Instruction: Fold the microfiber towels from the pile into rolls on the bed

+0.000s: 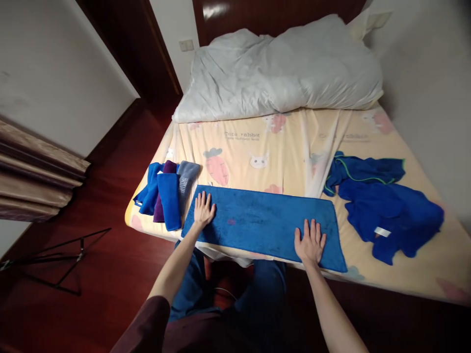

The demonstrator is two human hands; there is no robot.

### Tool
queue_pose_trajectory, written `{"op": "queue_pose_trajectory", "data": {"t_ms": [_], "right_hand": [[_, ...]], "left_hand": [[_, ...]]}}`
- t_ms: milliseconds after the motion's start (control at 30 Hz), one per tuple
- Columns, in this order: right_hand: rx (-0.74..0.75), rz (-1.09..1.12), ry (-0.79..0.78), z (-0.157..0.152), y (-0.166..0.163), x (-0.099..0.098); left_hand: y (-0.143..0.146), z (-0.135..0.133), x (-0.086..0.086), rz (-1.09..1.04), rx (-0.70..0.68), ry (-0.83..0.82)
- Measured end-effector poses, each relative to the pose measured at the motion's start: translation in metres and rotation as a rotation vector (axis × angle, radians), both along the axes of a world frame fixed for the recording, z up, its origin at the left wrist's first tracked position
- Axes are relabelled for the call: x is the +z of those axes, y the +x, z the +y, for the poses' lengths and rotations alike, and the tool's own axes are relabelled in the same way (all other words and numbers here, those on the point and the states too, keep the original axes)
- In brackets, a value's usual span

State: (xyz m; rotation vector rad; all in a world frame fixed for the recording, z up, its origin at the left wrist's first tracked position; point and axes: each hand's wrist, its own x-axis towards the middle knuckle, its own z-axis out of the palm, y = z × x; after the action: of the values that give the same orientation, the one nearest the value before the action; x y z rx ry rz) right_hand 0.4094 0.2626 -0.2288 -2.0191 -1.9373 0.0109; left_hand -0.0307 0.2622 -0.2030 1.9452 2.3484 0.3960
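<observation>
A blue towel (253, 220) lies spread flat near the bed's front edge, its long side running left to right. On its left end my left hand (204, 210) rests palm down with the fingers apart. My right hand (310, 242) lies flat on the towel's right part, fingers spread. Left of the towel is a group of folded towels: blue (170, 201), purple (159, 208) and grey (188, 179) ones overlap there. To the right lie a crumpled blue towel (393, 211) with a white tag and a darker blue one with green edging (375, 168).
The bed has a yellow sheet (239, 159) printed with carrots and rabbits. A bundled white quilt (283, 73) lies at its head. On the floor at the left stands a black tripod (69, 267), near a brown curtain (33, 171). A wall borders the right side.
</observation>
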Motion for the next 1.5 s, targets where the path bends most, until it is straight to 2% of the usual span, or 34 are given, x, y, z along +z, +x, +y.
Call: {"op": "queue_pose_trajectory", "data": {"t_ms": [100, 200, 367, 500, 567, 633, 767, 867, 933, 1100, 1267, 1367, 1433, 1500], "right_hand": [[-0.007, -0.021, -0.014, 0.002, 0.0, 0.001], [-0.009, -0.052, -0.042, 0.003, 0.001, 0.002], [-0.022, -0.087, -0.112, 0.005, 0.002, 0.005], [-0.03, -0.119, -0.142, 0.007, -0.002, 0.007], [-0.024, -0.131, -0.146, 0.006, -0.001, 0.008], [0.001, -0.131, -0.149, 0.004, 0.007, 0.008], [0.101, -0.134, -0.163, -0.006, 0.043, 0.003], [-0.024, -0.131, -0.123, -0.012, 0.065, -0.001], [-0.094, -0.128, -0.089, -0.014, 0.07, -0.001], [-0.094, -0.136, -0.054, -0.013, 0.069, 0.002], [-0.129, -0.116, -0.122, -0.008, 0.065, 0.004], [-0.22, -0.034, -0.141, -0.01, 0.048, 0.012], [-0.266, 0.048, -0.062, -0.03, 0.024, 0.018], [-0.223, 0.14, 0.045, -0.073, -0.011, 0.018]], "left_hand": [[-0.029, 0.03, -0.001, -0.032, 0.0, -0.019], [-0.044, 0.044, -0.007, -0.048, 0.01, -0.02], [-0.047, 0.048, -0.014, -0.025, 0.011, -0.012], [-0.04, 0.046, -0.005, -0.047, -0.002, -0.019], [-0.034, 0.031, 0.003, -0.066, -0.025, -0.013], [-0.03, 0.004, 0.009, -0.087, -0.08, -0.004], [-0.028, -0.065, 0.004, -0.125, -0.157, 0.009], [-0.034, -0.096, -0.002, -0.128, -0.141, -0.004], [-0.036, -0.101, -0.004, -0.118, -0.111, -0.023], [-0.032, -0.095, -0.002, -0.105, -0.09, -0.037], [-0.032, -0.092, -0.005, -0.109, -0.125, 0.018], [-0.028, -0.094, 0.006, -0.119, -0.159, 0.068], [-0.022, -0.11, 0.017, -0.127, -0.158, 0.104], [-0.014, -0.144, 0.023, -0.143, -0.101, 0.141]]}}
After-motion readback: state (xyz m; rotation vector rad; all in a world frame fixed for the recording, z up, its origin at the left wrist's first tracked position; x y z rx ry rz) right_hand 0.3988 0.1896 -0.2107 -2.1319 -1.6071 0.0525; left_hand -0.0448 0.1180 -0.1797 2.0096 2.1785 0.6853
